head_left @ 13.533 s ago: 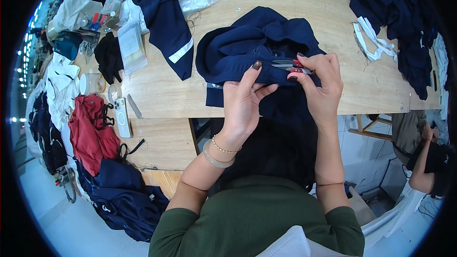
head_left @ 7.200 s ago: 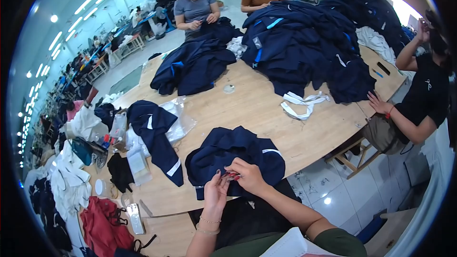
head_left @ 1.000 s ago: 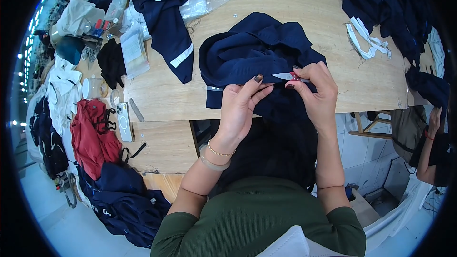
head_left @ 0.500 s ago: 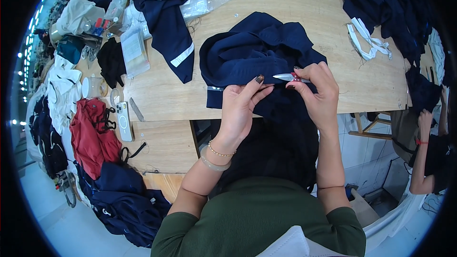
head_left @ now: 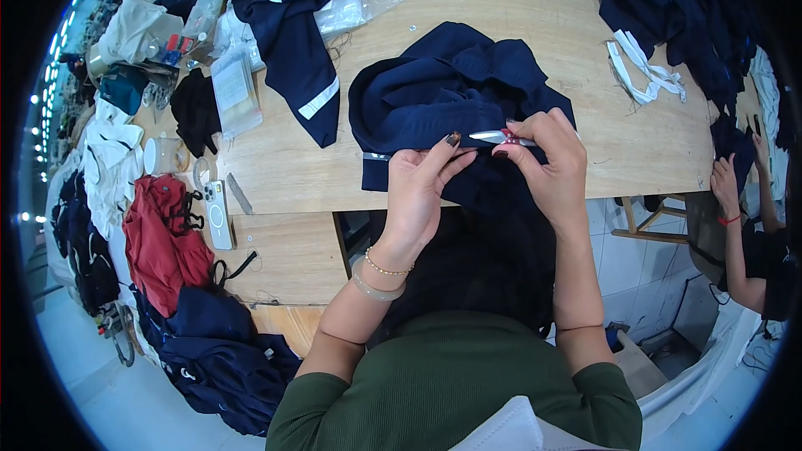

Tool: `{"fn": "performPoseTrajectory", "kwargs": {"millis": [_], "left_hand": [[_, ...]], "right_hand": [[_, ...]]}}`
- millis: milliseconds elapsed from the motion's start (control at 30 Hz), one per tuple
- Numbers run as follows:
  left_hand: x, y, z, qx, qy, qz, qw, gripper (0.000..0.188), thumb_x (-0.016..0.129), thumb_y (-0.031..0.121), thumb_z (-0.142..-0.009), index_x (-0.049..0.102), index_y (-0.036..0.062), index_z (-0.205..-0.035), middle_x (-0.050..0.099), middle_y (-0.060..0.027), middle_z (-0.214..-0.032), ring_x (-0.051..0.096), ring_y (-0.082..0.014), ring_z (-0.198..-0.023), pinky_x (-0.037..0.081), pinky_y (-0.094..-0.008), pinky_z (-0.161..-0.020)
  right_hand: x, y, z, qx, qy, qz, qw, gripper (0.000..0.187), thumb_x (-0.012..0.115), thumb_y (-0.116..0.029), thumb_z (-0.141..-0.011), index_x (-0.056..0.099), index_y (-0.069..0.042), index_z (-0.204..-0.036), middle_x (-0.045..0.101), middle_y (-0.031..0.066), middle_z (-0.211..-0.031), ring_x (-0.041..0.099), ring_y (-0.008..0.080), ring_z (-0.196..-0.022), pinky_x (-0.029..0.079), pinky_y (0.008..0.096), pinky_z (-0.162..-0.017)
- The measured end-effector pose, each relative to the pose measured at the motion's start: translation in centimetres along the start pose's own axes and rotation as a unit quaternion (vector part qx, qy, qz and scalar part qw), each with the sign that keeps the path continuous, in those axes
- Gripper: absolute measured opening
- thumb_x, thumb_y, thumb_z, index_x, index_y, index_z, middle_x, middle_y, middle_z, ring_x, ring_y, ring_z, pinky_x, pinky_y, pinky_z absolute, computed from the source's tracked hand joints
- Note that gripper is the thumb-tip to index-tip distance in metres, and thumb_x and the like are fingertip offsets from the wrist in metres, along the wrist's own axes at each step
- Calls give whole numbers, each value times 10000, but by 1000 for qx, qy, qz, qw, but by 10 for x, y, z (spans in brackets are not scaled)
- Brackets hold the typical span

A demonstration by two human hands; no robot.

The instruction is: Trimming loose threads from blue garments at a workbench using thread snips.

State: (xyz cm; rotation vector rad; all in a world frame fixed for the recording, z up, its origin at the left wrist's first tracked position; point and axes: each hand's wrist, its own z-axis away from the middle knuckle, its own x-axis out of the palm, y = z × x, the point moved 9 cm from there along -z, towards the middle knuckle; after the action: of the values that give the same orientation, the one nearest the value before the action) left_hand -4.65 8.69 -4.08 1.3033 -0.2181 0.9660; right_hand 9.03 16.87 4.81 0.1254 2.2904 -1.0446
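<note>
A navy blue garment (head_left: 443,88) lies bunched on the table in front of me, part of it hanging over the near edge. My left hand (head_left: 422,184) pinches the garment's near edge between thumb and fingers. In my right hand (head_left: 547,159) is a pair of small thread snips (head_left: 491,137) with red grips. Their silver blades point left, close to the left fingertips and just above the cloth. Whether a thread lies between the blades is too small to tell.
Another navy garment with white stripes (head_left: 305,58) lies at the back left. A phone (head_left: 219,215), a red bag (head_left: 167,238) and heaped clothes are on the left. White straps (head_left: 639,67) lie on the right; a co-worker's hand (head_left: 725,184) holds dark cloth there.
My right hand has moved slightly left, bringing the snips closer to my left fingertips. The left hand stays nearly still. On the right, the co-worker's hands have shifted left and upward.
</note>
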Motion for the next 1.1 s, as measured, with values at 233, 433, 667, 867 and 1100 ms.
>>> {"fn": "performPoseTrajectory", "kwargs": {"millis": [233,433,667,867,1100], "left_hand": [[-2,0,-2,-27,-9,22,999,197,596,90,-951,642,-87,-1023,688,-133,-985,685,-195,-932,567,-290,-864],[-16,2,-7,-34,-8,51,998,191,590,90,-952,645,-84,-1009,684,-138,-997,686,-218,-948,563,-316,-885],[-28,10,-9,-18,8,45,999,180,600,95,-945,660,-64,-1002,693,-151,-994,687,-226,-951,565,-324,-886],[-21,6,-6,-19,0,32,999,189,610,79,-939,658,-93,-1002,697,-147,-962,692,-196,-893,574,-287,-854],[-29,13,-6,-4,7,45,999,190,578,76,-950,651,-97,-981,691,-154,-978,690,-206,-915,564,-324,-902]], "right_hand": [[9,20,1,179,18,-265,947,412,777,-27,-740,635,-40,-1127,603,32,-851,543,97,-765,461,244,-689],[49,-8,6,48,-155,-317,934,195,683,92,-767,702,-5,-935,677,57,-814,640,92,-770,483,220,-676],[44,14,6,144,-92,-226,959,226,689,63,-789,695,-32,-994,679,47,-815,608,60,-715,470,217,-630],[61,-2,0,40,-32,-249,967,220,685,76,-766,703,-14,-966,684,78,-800,637,115,-725,504,236,-652],[36,50,7,242,-42,-162,956,198,716,-81,-866,599,-13,-1011,621,13,-837,577,74,-793,445,192,-718]]}}
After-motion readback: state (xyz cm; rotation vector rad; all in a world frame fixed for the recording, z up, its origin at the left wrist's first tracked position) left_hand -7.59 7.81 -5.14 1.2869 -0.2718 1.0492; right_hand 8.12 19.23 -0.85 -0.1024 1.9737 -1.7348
